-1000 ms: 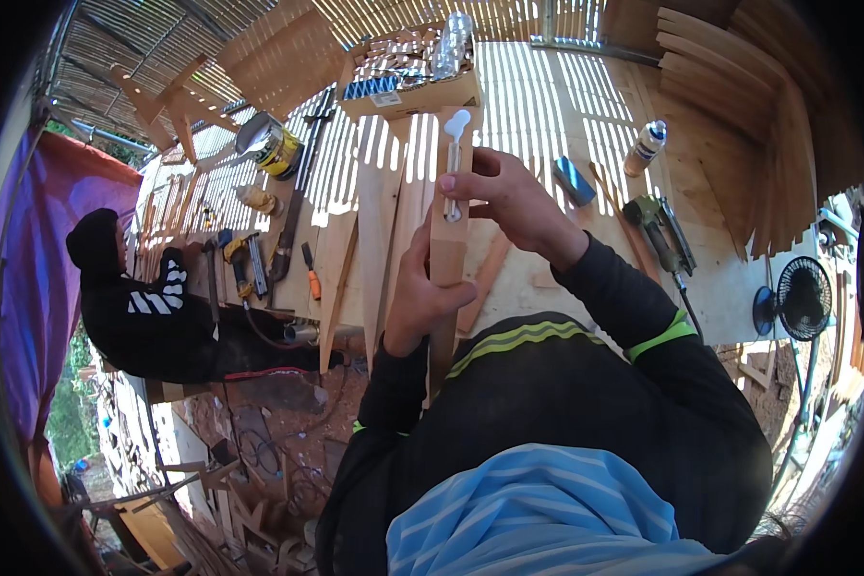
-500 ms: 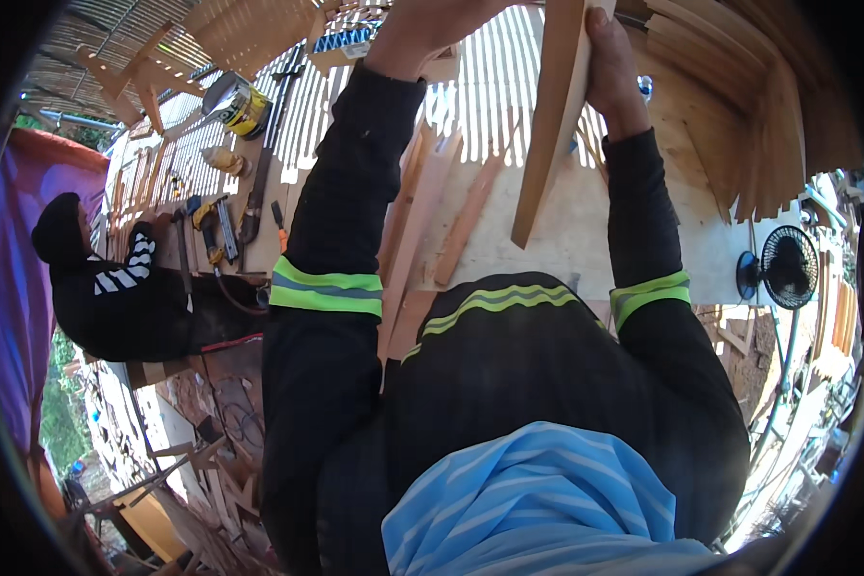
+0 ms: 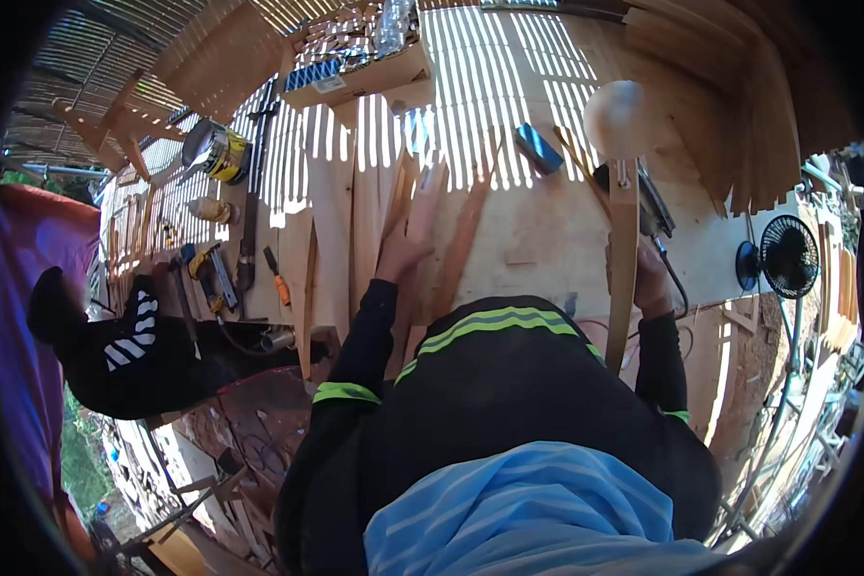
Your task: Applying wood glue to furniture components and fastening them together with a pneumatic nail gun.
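My left hand (image 3: 403, 254) rests among the reddish wooden strips (image 3: 422, 206) lying on the workbench, its thumb apart from the other fingers. At the right, a long narrow wooden plank (image 3: 622, 278) reaches past the bench's near edge. My right hand (image 3: 653, 278) is closed at its right side, with the fingers partly hidden behind it. A blurred, pale rounded shape (image 3: 612, 120) appears at the plank's far end; I cannot make out what it is. Just beyond my right hand lies a dark tool (image 3: 655, 200) with a hose.
A blue block (image 3: 538, 149) lies mid-bench. A cardboard box (image 3: 360, 82) and a yellow-black can (image 3: 226, 154) stand farther back. An orange-handled tool (image 3: 278, 278) lies left. Stacked boards (image 3: 730, 106) and a black fan (image 3: 789, 257) are at right. A co-worker (image 3: 115, 346) sits at left.
Both my hands have come down toward me from the far side. The plank in my right hand has swung down to the right. My left hand has left it and come onto the strips.
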